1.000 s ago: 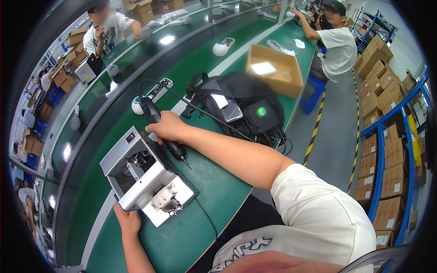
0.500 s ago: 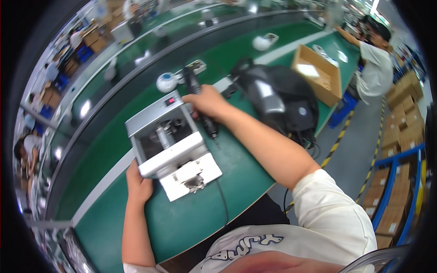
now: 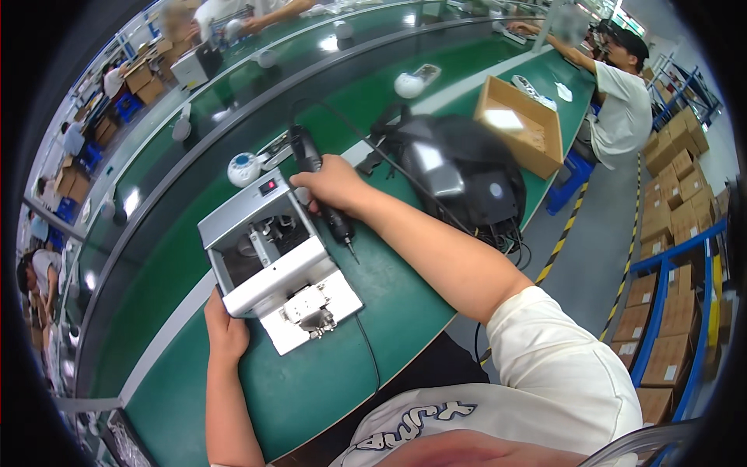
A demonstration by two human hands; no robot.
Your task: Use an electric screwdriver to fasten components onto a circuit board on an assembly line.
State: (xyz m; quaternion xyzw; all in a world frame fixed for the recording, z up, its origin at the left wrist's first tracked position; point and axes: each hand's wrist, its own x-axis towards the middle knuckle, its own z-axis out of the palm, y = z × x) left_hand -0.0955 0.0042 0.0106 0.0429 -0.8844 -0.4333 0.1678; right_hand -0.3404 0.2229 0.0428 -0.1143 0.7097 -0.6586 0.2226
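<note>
A silver screw feeder (image 3: 274,272) with a clear window and a small red display rests on the green bench in front of me. Against its near left side is my left hand (image 3: 226,330), closed on the housing, its fingertips hidden by it. My right hand (image 3: 336,185) is wrapped around a black electric screwdriver (image 3: 337,224) beside the feeder's right side, its thin bit pointing down toward the bench. The screwdriver's cord loops away to the right. Just beyond the feeder lies a white round-headed device (image 3: 244,169) with a blue ring.
A black bag (image 3: 475,167) and an open cardboard box (image 3: 523,148) stand to the right on the bench. Beyond runs a green conveyor (image 3: 167,202) carrying white devices (image 3: 408,84). A co-worker (image 3: 622,101) sits at far right; shelves hold cartons (image 3: 668,350).
My view has shifted slightly, so most things appear farther left. White devices on the conveyor have moved left. Both hands keep their places at the feeder and screwdriver.
</note>
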